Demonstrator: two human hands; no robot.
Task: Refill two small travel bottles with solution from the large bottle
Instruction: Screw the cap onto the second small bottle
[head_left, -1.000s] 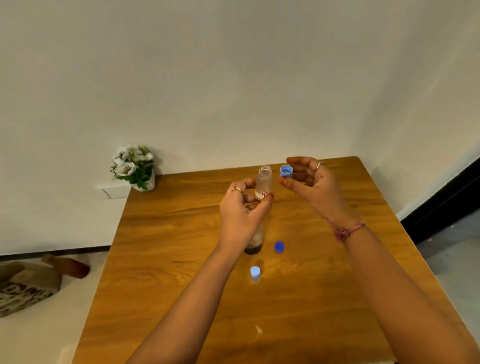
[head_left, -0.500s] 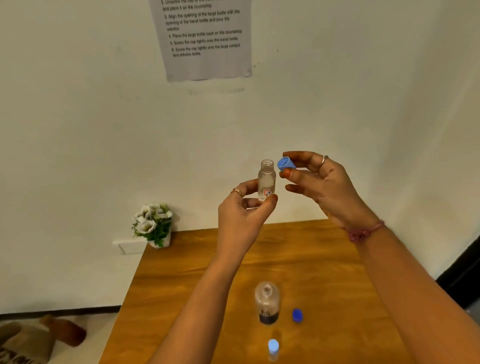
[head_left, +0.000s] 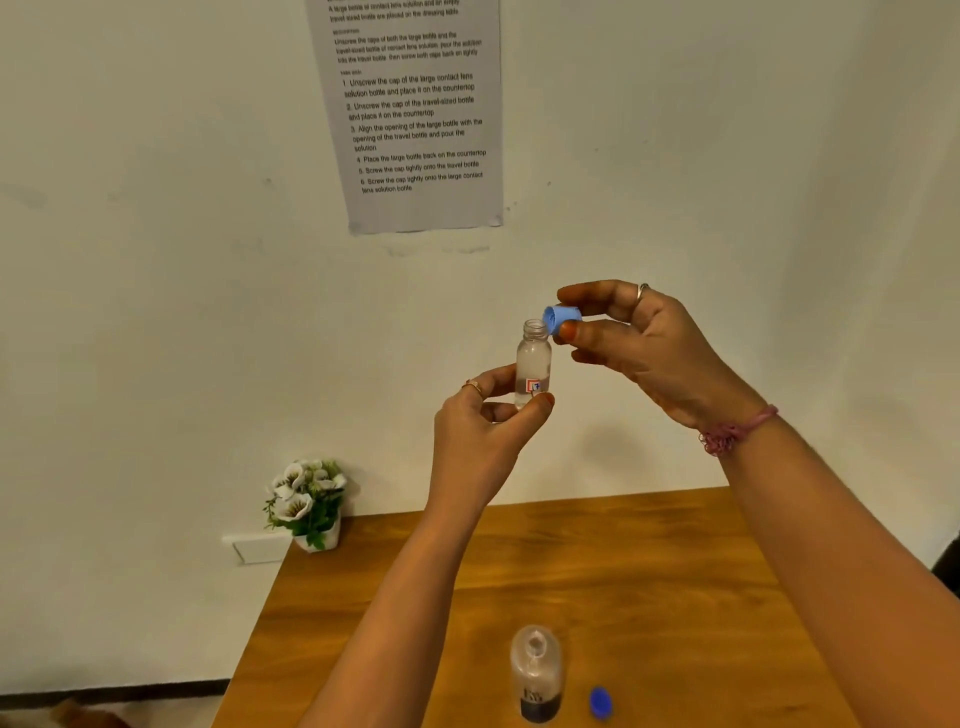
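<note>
Mid-frame: left hand (head_left: 483, 431) pinching small travel bottle (head_left: 533, 364) upright, mouth open, liquid inside. Right hand (head_left: 644, 343) pinching light-blue cap (head_left: 562, 318) just beside bottle mouth, tilted. Filling apparently done; capping left. Bottom of frame: large bottle (head_left: 536, 673) uncapped on table (head_left: 649, 571), dark-blue cap (head_left: 600, 702) beside. Second travel bottle out of view. Open air around hands; wall behind, table well below.

A small pot of white flowers (head_left: 310, 501) stands at the bench's (head_left: 623, 561) far left corner; a printed sheet (head_left: 415, 114) hangs on the wall.
</note>
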